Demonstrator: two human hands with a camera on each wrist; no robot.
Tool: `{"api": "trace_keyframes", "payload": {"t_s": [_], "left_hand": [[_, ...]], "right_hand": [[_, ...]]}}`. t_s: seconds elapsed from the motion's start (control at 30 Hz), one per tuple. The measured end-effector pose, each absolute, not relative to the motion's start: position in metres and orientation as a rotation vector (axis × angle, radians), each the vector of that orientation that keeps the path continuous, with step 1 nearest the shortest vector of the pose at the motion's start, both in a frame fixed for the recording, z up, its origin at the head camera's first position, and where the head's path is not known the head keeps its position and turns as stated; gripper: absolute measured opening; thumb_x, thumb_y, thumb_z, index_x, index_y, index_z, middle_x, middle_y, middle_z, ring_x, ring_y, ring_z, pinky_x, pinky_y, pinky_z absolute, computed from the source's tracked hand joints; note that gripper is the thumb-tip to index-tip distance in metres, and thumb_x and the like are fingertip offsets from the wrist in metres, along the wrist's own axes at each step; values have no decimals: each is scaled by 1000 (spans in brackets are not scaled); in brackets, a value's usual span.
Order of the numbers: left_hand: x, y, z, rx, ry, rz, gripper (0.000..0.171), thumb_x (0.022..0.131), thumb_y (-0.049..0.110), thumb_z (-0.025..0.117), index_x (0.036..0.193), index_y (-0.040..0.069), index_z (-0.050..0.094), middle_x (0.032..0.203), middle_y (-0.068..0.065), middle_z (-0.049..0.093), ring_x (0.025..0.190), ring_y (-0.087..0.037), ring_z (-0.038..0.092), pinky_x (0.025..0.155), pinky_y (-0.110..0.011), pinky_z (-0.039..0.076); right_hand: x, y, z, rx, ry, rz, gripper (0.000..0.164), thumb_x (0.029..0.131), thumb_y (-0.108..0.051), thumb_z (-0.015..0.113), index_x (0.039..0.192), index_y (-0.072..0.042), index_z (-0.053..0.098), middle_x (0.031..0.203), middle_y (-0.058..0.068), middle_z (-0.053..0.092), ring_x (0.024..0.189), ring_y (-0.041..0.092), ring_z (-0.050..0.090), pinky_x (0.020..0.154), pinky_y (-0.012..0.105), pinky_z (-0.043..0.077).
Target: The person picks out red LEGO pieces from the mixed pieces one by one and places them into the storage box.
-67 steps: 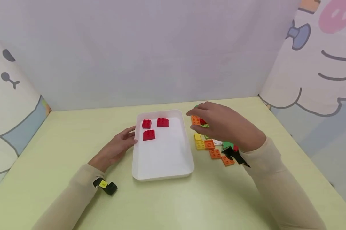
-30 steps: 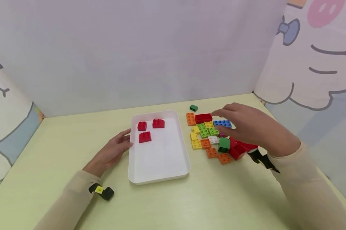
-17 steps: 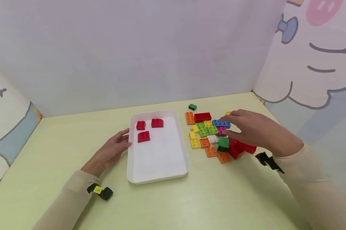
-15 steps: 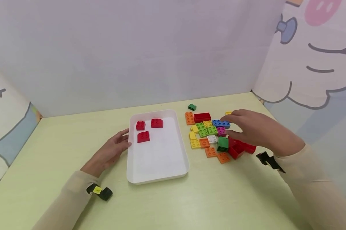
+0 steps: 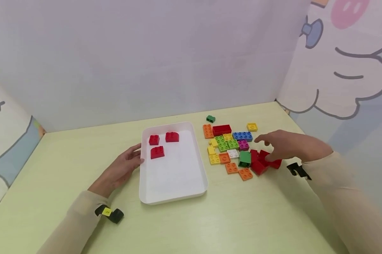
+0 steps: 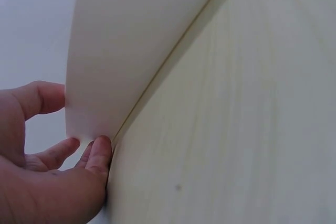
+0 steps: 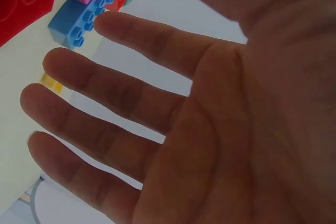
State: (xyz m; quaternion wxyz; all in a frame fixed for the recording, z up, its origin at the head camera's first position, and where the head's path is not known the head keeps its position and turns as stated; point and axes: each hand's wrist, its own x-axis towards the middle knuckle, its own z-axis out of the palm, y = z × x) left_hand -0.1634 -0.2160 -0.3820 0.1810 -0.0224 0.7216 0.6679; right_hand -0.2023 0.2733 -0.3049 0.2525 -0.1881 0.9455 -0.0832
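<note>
A white tray (image 5: 178,180) stands mid-table with three red toy building bricks near its far left, one of them a curved-top brick (image 5: 172,137). My left hand (image 5: 119,171) rests against the tray's left side. In the left wrist view, its fingertips (image 6: 100,150) touch the outer wall low down, and a digit reaches the rim. My right hand (image 5: 289,144) hovers over a cluster of red bricks (image 5: 258,167) at the right, partly covering them. The right wrist view shows its four fingers (image 7: 105,87) spread and nearly straight, with nothing held.
Right of the tray lie loose bricks: a blue brick (image 5: 242,136), a magenta brick (image 5: 243,145), a green brick (image 5: 244,159), a long red brick (image 5: 221,130), and several orange, yellow and lime ones. A small dark green brick (image 5: 210,119) lies farthest back, before the cloth wall (image 5: 165,63).
My right hand moved from beside the tray rightward past the long red and blue bricks to the red cluster, uncovering a yellow brick. The left hand stayed at the tray; the head view shifted slightly.
</note>
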Motion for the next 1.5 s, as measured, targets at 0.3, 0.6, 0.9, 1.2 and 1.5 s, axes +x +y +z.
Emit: {"api": "trace_keyframes", "payload": {"t_s": [0.3, 0.6, 0.9, 1.2, 1.5], "left_hand": [[-163, -216, -382, -44, 2044, 1896, 71, 90, 8, 57, 149, 18, 18, 148, -11, 22, 132, -27, 26, 103, -34, 31], [-161, -215, -381, -54, 2038, 1898, 69, 90, 7, 56, 148, 18, 19, 149, -11, 22, 132, -27, 26, 103, -34, 30], [-161, -215, -381, -49, 2032, 1908, 69, 91, 7, 56, 148, 18, 20, 148, -10, 23, 132, -26, 26, 104, -34, 30], [-161, -215, -382, -47, 2035, 1907, 69, 91, 7, 56, 148, 18, 20, 148, -10, 23, 132, -26, 26, 104, -34, 30], [-161, -216, -382, -37, 2029, 1909, 69, 91, 7, 56, 148, 17, 19, 148, -10, 22, 132, -27, 25, 104, -34, 30]], "right_hand": [[-209, 279, -311, -457, 2484, -250, 73, 70, -20, 75, 134, -11, 42, 119, 21, 50, 102, 35, 49, 68, 37, 53], [-206, 275, -309, -474, 2507, -231, 72, 72, -28, 76, 134, -12, 43, 118, 20, 51, 101, 33, 50, 68, 37, 53], [-198, 269, -304, -472, 2538, -241, 74, 71, -32, 77, 133, -13, 43, 121, 20, 51, 108, 36, 47, 70, 38, 53], [-194, 263, -303, -517, 2559, -228, 71, 74, -33, 75, 135, -14, 44, 123, 18, 51, 111, 36, 45, 75, 42, 52], [-175, 251, -289, -528, 2568, -240, 61, 74, -32, 76, 126, -16, 49, 111, 7, 54, 102, 28, 48, 68, 34, 52]]}}
